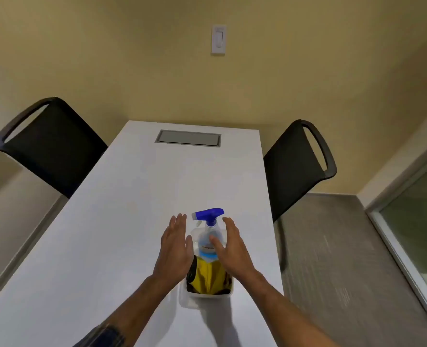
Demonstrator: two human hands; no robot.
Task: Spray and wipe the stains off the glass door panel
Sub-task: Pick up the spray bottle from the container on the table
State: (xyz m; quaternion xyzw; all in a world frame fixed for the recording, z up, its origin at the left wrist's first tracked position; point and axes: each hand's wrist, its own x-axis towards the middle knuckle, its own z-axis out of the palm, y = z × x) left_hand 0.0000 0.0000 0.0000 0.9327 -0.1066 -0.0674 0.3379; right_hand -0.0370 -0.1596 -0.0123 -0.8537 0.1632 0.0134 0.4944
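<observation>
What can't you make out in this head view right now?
- White plastic bin: its contents beneath the yellow cloth, which covers them.
- Clear spray bottle with blue trigger: label blurred, partly behind the right hand.
- Glass door panel: cut off by the right edge; stains not discernible.

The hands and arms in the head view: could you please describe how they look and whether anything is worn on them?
Both hands, the left hand and the right hand, are bare: no gloves, rings or watch show. Both forearms are bare too, with no sleeves in view. The left forearm carries a dark marking, probably a tattoo, near the bottom edge of the picture. The right forearm shows no markings.
</observation>
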